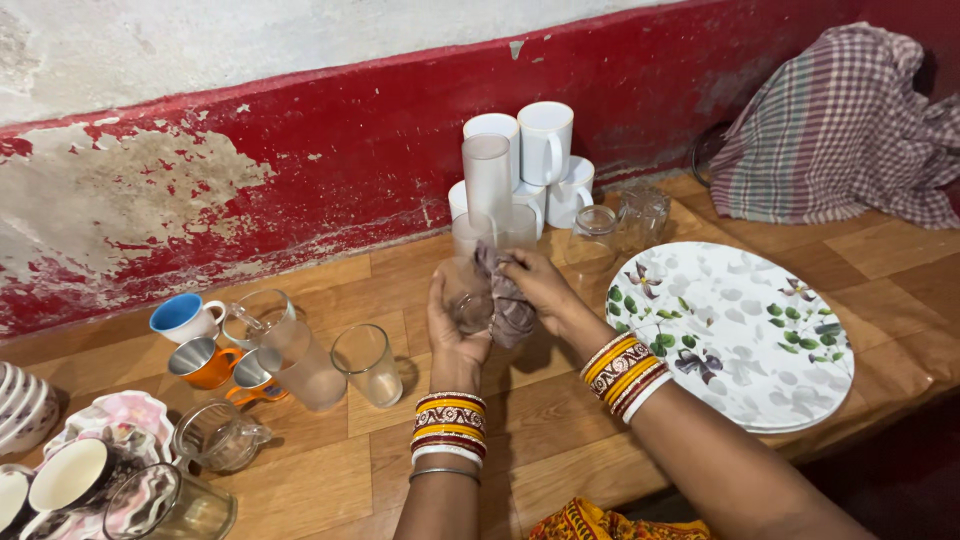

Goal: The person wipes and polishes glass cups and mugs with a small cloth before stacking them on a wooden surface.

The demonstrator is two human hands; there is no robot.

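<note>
My left hand [452,335] holds a clear drinking glass [468,300] on its side over the wooden floor. My right hand [540,285] grips a dark checked cloth [508,305] pressed against and into that glass. Both wrists carry red, yellow and white bangles. Just behind the hands stand a tall frosted glass [488,180] and several white mugs [545,140] stacked by the red wall.
A large leaf-patterned plate [740,340] lies to the right. Clear glasses [368,365], an orange cup [205,362], a blue-lined cup [185,316] and a glass jug [290,350] crowd the left. Striped cups sit at bottom left. A checked cloth [840,130] lies at back right.
</note>
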